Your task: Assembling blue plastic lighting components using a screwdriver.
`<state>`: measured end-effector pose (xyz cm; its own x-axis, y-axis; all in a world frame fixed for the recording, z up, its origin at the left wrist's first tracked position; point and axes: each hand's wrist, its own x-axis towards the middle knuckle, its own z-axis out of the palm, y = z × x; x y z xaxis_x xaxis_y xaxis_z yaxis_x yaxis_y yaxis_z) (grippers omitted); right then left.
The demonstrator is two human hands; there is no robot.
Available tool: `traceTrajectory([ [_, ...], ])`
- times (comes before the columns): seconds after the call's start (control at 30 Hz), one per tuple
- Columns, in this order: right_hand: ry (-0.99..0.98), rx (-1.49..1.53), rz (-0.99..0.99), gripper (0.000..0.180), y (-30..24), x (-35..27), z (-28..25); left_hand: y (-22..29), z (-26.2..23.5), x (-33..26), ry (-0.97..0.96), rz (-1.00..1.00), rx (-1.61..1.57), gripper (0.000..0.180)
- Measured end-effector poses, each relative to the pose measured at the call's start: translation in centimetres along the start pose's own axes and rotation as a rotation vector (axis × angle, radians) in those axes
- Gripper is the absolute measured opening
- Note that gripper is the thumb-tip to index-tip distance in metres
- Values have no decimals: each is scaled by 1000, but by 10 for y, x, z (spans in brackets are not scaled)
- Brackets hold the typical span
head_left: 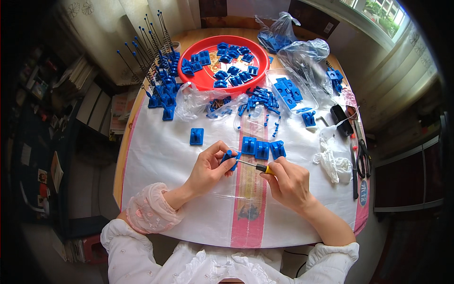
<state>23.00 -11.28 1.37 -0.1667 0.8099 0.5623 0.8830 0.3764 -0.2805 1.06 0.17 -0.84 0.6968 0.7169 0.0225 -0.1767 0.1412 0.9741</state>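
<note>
Between the thumb and fingers of my left hand point(208, 163) is a small blue plastic part point(228, 162), partly covered by the fingers. My right hand point(289, 182) grips a screwdriver point(263, 168) with a yellow and black handle. Its metal shaft points left, and the tip meets the blue part. Just beyond my hands, three blue square-based pieces point(262, 150) stand in a row on the cloth. Another blue square piece point(196, 136) lies apart, to the left of them.
A red round tray point(186, 81) holds several blue pieces at the back. Assemblies with springs and pins point(163, 90) stand back left. Clear bags, a clear plastic box point(309, 102) and small blue rods point(262, 99) lie mid-table. Scissors point(363, 158) and white cloth point(333, 163) are at right.
</note>
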Motion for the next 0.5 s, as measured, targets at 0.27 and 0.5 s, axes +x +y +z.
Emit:
traceTrajectory([
  [0.27,0,52,23,19,0,-3,2,1,0,-1,5,-47,1,13],
  [0.5,-14,151,87,17,-1,-4,3,1,0,-1,18,-53,10,13],
])
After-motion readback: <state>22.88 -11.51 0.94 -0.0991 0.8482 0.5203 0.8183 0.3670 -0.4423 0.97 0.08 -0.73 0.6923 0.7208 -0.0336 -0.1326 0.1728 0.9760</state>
